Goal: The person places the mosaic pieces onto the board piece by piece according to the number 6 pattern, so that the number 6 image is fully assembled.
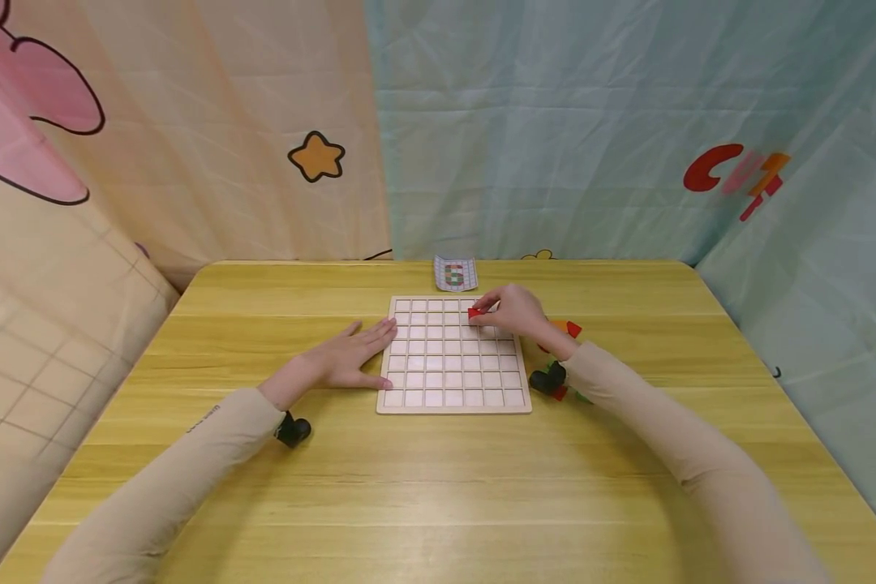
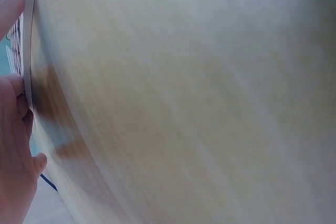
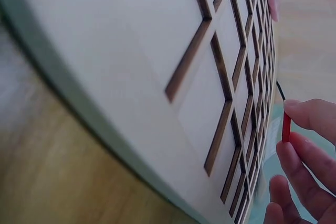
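A pale wooden grid board (image 1: 454, 410) with square cells lies on the table. My left hand (image 1: 350, 357) rests against its left edge, fingers straight and spread, the thumb lower down on the rim. In the left wrist view, the fingers of that hand (image 2: 16, 145) touch the board's side (image 2: 29, 35). Over the upper right cells, my right hand (image 1: 514, 311) pinches a small red tile (image 1: 473, 314) between thumb and fingers. The right wrist view shows the red tile (image 3: 286, 126) edge-on in the pinch, above the board's surface.
Behind the board lies a small printed card (image 1: 455, 274) with a coloured grid pattern. Several coloured pieces (image 1: 573, 328), red, orange and green, lie right of the board, partly hidden by my right wrist. A printed curtain (image 1: 555, 122) hangs behind the table (image 1: 423, 495).
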The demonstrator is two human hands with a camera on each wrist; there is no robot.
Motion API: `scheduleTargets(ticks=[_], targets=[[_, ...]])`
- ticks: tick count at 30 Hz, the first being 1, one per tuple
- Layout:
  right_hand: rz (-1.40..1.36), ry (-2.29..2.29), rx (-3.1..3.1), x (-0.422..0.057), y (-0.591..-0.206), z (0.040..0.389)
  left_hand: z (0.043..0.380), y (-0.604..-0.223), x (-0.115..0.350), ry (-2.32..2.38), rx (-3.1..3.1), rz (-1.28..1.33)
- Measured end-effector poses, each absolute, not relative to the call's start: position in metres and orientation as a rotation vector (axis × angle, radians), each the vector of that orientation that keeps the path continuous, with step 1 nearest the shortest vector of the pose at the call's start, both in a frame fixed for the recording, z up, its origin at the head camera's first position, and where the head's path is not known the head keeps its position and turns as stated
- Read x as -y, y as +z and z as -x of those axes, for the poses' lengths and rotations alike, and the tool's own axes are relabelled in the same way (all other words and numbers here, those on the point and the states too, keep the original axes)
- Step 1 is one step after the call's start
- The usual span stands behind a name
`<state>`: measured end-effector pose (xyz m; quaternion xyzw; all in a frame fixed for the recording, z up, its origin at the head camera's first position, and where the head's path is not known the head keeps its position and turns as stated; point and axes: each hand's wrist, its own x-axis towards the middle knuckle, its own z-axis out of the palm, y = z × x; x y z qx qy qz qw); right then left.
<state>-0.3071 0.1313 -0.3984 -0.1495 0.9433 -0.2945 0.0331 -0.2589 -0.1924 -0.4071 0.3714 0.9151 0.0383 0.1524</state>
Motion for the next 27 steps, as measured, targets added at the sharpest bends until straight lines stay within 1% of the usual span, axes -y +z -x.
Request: scheduleTargets(ticks=[8, 27], targets=[[0.503, -0.853, -2.91, -0.126, -0.403, 0.314, 0.258, -0.405, 0.191, 0.101, -2.617, -1.052], [0.447, -0.745, -2.885, -0.117, -0.405, 0.316, 0.257, -0.403, 0.191, 0.098, -2.612, -1.04]])
